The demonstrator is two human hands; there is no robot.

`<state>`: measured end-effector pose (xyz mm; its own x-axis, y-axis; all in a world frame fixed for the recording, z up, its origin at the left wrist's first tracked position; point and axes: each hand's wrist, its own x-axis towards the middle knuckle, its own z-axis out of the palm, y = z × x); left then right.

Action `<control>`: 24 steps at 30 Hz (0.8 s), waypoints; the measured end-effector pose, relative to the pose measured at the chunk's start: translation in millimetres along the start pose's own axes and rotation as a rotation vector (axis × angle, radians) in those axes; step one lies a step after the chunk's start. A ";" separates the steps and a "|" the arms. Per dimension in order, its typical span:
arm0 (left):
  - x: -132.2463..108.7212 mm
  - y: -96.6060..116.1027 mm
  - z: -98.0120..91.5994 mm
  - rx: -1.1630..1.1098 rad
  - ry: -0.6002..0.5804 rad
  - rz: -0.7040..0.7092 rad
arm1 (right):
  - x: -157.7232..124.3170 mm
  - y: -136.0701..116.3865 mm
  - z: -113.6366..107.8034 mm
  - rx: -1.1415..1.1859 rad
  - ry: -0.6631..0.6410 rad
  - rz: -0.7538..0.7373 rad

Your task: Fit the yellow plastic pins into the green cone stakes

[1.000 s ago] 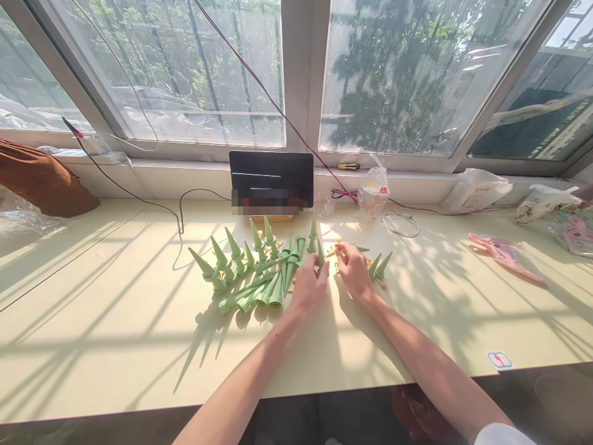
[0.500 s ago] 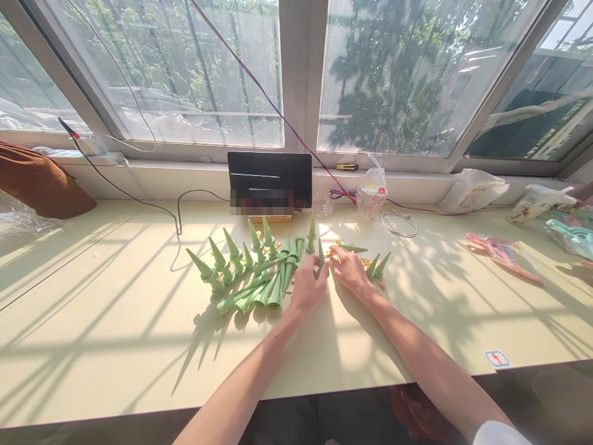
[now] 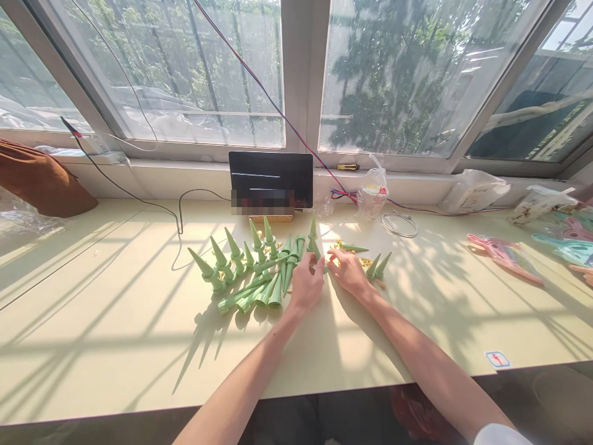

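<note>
A cluster of green plastic cone spikes (image 3: 241,272) lies and stands on the pale yellow table (image 3: 115,321), with small yellow pieces (image 3: 365,262) scattered to its right. My left hand (image 3: 306,287) pinches one green cone spike (image 3: 316,252) by its base, tip pointing up and away. My right hand (image 3: 348,272) meets it from the right, fingertips pressed together at the base of the same spike. Two more cones (image 3: 380,266) stand just right of my right hand.
A dark tablet (image 3: 271,180) leans against the window sill behind the cones, a black cable (image 3: 178,213) beside it. A plastic bag with a cup (image 3: 373,193), a coiled white cable (image 3: 399,224), pink packets (image 3: 503,254) and a brown bag (image 3: 39,179) lie around.
My hands have drawn together at the cone spike, and the spike has tilted left. At the far right edge a light blue item has shifted.
</note>
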<state>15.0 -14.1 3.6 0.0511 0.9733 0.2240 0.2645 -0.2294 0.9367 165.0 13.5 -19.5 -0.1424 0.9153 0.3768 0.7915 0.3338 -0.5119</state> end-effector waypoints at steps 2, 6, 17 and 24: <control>0.6 -0.1 -0.2 -0.065 0.000 -0.029 | -0.1 -1.1 0.3 -0.004 -0.001 0.001; 2.6 -3.7 0.1 -0.183 -0.009 -0.102 | -0.9 -2.9 0.8 -0.016 -0.008 0.001; 3.4 -5.9 1.9 -0.255 -0.034 -0.167 | -1.2 -9.8 -0.5 -0.096 -0.098 0.052; 2.6 -5.4 2.2 -0.246 -0.032 -0.161 | -2.4 -14.6 -2.8 -0.197 -0.147 0.082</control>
<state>15.8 -10.3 -1.5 0.0587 0.9963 0.0622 0.0308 -0.0640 0.9975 155.5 5.8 -10.8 -0.1467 0.9652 0.2164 0.9025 0.2202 -0.3701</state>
